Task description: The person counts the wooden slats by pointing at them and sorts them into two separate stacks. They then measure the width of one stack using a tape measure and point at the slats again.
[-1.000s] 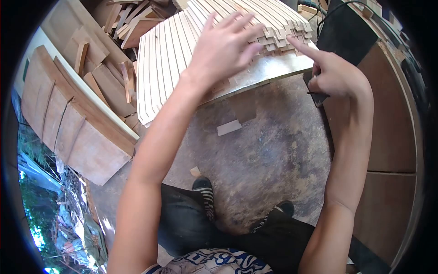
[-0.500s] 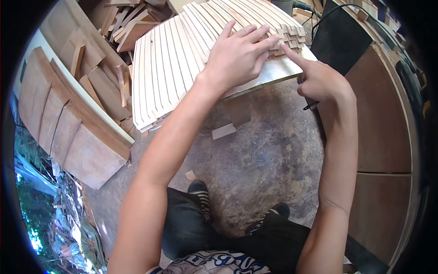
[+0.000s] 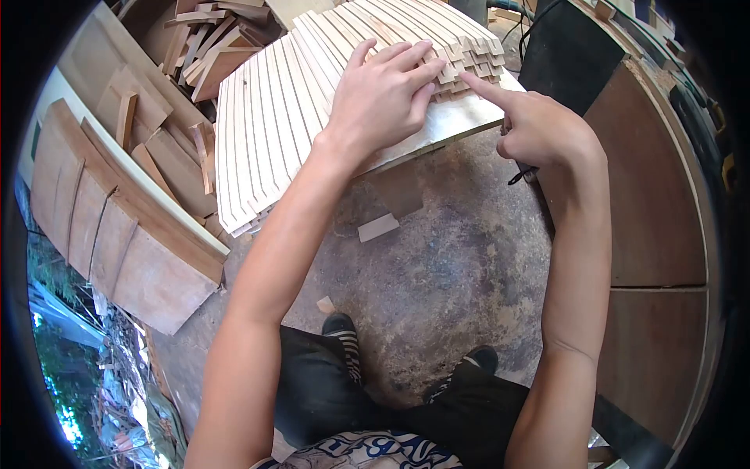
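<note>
Pale, narrow wooden strips (image 3: 266,117) lie side by side in a wide stack on a light board (image 3: 441,129). Their stepped ends (image 3: 480,66) face right, jutting out unevenly. My left hand (image 3: 379,102) rests over the strips near those ends, palm down, its fingers spread and holding nothing. From the right, my right hand (image 3: 551,129) stretches its index finger to the strip ends, the tip at or against them. Its other fingers are curled beneath, partly hidden, with nothing seen in them.
Left stands a curved wooden panel (image 3: 148,266); behind it lies a heap of wood offcuts (image 3: 223,51). Brown panels (image 3: 652,195) and a black sheet (image 3: 566,55) line the right side. A small pale wood piece (image 3: 378,227) lies on the floor (image 3: 445,273).
The view has shifted slightly, moving the stack left in the picture. My left hand has slid a little left over the strips, widening the gap to my right index finger, which stays at the ends.
</note>
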A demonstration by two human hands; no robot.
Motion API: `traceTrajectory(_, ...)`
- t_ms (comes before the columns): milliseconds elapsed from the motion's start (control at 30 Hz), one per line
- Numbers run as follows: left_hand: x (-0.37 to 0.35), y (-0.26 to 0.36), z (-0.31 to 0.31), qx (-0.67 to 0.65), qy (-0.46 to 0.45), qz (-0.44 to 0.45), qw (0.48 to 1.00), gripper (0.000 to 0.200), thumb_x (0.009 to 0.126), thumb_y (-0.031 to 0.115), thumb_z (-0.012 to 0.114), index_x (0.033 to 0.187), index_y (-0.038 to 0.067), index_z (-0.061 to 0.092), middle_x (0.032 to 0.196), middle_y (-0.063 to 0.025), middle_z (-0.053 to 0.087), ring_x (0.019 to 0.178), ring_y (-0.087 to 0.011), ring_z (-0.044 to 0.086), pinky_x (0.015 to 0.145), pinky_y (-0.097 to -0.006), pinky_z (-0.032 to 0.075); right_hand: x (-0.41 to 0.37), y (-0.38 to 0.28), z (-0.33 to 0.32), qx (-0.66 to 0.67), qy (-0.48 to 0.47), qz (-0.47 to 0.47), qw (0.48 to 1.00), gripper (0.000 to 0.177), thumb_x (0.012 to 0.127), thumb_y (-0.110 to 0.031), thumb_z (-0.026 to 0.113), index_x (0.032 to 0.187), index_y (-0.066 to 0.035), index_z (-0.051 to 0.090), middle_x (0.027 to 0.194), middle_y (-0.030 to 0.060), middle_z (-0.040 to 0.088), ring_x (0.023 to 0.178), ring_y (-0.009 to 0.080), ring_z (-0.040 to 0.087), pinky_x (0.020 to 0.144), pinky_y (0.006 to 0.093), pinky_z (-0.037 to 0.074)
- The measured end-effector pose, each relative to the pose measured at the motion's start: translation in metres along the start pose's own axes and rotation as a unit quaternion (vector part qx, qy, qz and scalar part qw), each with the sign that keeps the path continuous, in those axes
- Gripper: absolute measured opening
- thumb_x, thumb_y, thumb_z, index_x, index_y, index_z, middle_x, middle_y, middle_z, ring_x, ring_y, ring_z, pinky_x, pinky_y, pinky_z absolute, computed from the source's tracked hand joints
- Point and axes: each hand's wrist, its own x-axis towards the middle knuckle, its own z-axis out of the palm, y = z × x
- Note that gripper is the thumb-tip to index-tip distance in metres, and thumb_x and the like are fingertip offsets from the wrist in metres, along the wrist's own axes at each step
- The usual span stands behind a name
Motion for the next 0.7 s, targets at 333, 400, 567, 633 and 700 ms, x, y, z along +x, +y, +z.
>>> traceTrajectory(333,0.008,-0.034,-0.030,-0.008,0.080,0.010,0.997,0.026,0.096,0.021,0.068,0.117,0.013,0.080,0.124,-0.0078,0.077,0.114,-0.0256,0.071,0.106,-0.0424,0.048,-0.004,-0.015,-0.002,-0.019,-0.024,-0.024,0.999,0.099,0.071,0.000,0.055,0.165,-0.028,0.038,0.120,0.0228,0.073,0.105,0.0359,0.073,0.092,0.0427,0.057)
traceTrajectory(400,0.005,-0.040,-0.040,-0.017,0.069,0.001,0.997,0.026,0.095,0.021,0.069,0.117,0.013,0.081,0.124,-0.0077,0.077,0.115,-0.0258,0.070,0.106,-0.0425,0.048,-0.002,-0.013,0.000,-0.024,-0.012,-0.032,0.999,0.099,0.072,0.000,0.056,0.165,-0.028,0.037,0.124,0.0221,0.073,0.108,0.0354,0.072,0.094,0.0419,0.057)
traceTrajectory(567,-0.006,-0.048,-0.050,-0.029,0.033,-0.011,0.999,0.027,0.093,0.025,0.073,0.116,0.013,0.081,0.121,-0.0072,0.077,0.115,-0.0264,0.070,0.108,-0.0428,0.047,0.002,-0.011,0.007,-0.015,0.009,-0.027,0.999,0.099,0.072,0.000,0.058,0.164,-0.030,0.038,0.120,0.0228,0.073,0.105,0.0359,0.072,0.093,0.0424,0.057)
traceTrajectory(633,-0.012,-0.049,-0.050,-0.035,0.019,-0.010,0.999,0.033,0.092,0.029,0.075,0.120,0.013,0.079,0.125,-0.0073,0.075,0.119,-0.0274,0.068,0.110,-0.0441,0.046,0.003,-0.011,0.009,-0.004,0.028,-0.043,0.999,0.101,0.071,0.000,0.059,0.164,-0.034,0.038,0.112,0.0244,0.073,0.099,0.0374,0.072,0.089,0.0434,0.057)
traceTrajectory(700,-0.014,-0.047,-0.049,-0.042,0.009,-0.009,0.999,0.039,0.090,0.033,0.077,0.124,0.013,0.077,0.129,-0.0075,0.074,0.122,-0.0283,0.066,0.112,-0.0454,0.044,0.003,-0.013,0.009,-0.030,0.021,-0.051,0.998,0.101,0.071,0.000,0.059,0.164,-0.034,0.038,0.117,0.0249,0.073,0.104,0.0378,0.072,0.092,0.0430,0.057)
